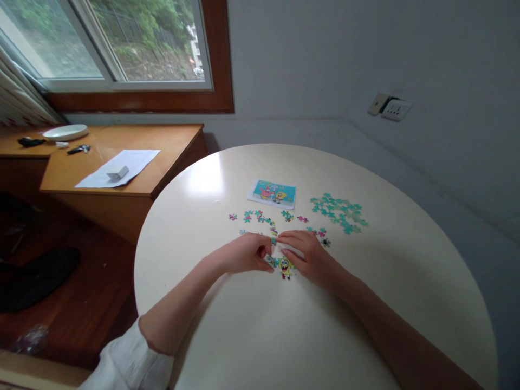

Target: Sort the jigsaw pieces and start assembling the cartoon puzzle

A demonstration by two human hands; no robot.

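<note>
Both my hands rest on a round cream table [284, 336], meeting over a small joined patch of jigsaw [285, 266] that shows a yellow cartoon figure. My left hand [247, 253] is curled, its thumb and fingers pinching a small puzzle piece at the patch's top edge. My right hand [306, 254] lies beside it, fingers pressed together on the same spot. Loose coloured pieces [266, 219] lie scattered just beyond my fingers. A heap of teal pieces [339, 212] sits further right. The reference picture card [273, 193] lies behind the loose pieces.
A wooden desk [170, 146] stands left of the table under a window, with white paper [119, 168], a white plate [65, 131] and small dark items on it. A wall socket [396, 108] is at the right. A dark object [36, 276] lies on the wooden floor.
</note>
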